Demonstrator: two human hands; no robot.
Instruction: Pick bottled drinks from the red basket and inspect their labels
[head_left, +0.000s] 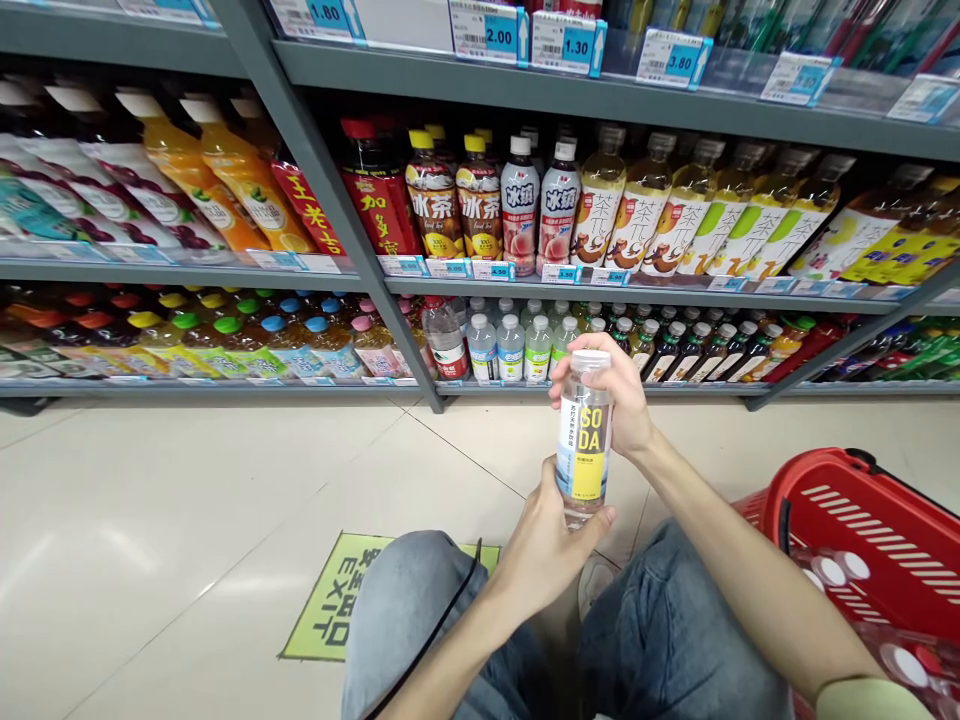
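Note:
A clear soda water bottle (585,440) with a white cap and a yellow, white and blue label reading SODA stands nearly upright between my hands, above my knees. My left hand (551,530) grips its lower part, the thumb reaching across near the base. Around the neck and upper side, just below the cap, my right hand (622,390) has its fingers wrapped. Behind the bottle, the bottom shelf holds a row of small water bottles (511,348) with white caps, partly covered by my right hand.
A red shopping basket (825,490) with several white-capped bottles stands on the floor at the right. Grey shelves (525,290) full of drinks run across the front, with price tags (566,45) along their edges. A green exit sign (322,610) lies on the tiled floor.

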